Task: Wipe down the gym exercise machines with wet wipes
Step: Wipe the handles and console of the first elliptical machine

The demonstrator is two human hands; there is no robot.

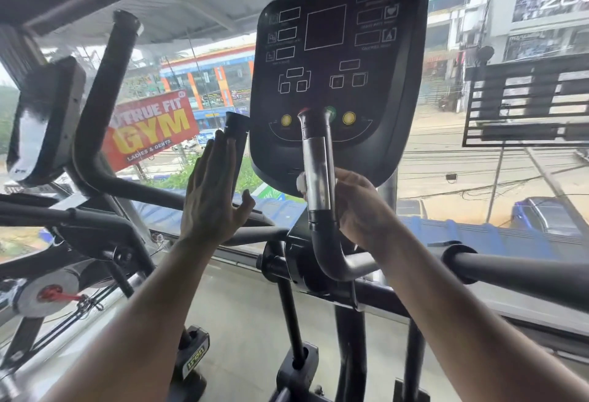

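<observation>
White wet wipe (301,182) bunched against chrome handlebar sensor (317,175), right hand (360,210).

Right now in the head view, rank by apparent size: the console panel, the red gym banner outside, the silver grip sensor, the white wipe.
1. Console panel, largest.
2. Red gym banner; it looks smaller only because it is far outside.
3. Silver grip sensor.
4. White wipe, mostly hidden behind the grip under the right hand.

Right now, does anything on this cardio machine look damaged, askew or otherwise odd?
Nothing stands out. The black console panel looks intact, and the right hand holds a white wet wipe against the silver-sleeved handlebar grip.
</observation>
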